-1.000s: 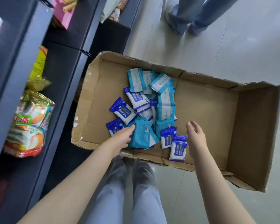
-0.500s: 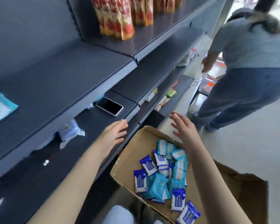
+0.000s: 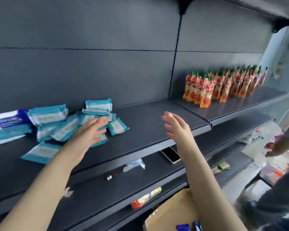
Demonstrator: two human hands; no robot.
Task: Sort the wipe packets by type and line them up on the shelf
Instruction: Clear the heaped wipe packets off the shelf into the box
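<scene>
- Shelf (image 3: pixel 148 130): dark board, bare to the right of the heap; build the rows there, working from the back panel forward.
- Teal wipe packets (image 3: pixel 57 125): loose heap at shelf left, beside larger blue-and-white packs (image 3: pixel 5 121); separate types before aligning.
- Left hand (image 3: pixel 90 130): fingers straight, empty, over the heap's right edge; take one packet per lift.
- Right hand (image 3: pixel 177 129): fingers spread, empty, above bare shelf.
</scene>
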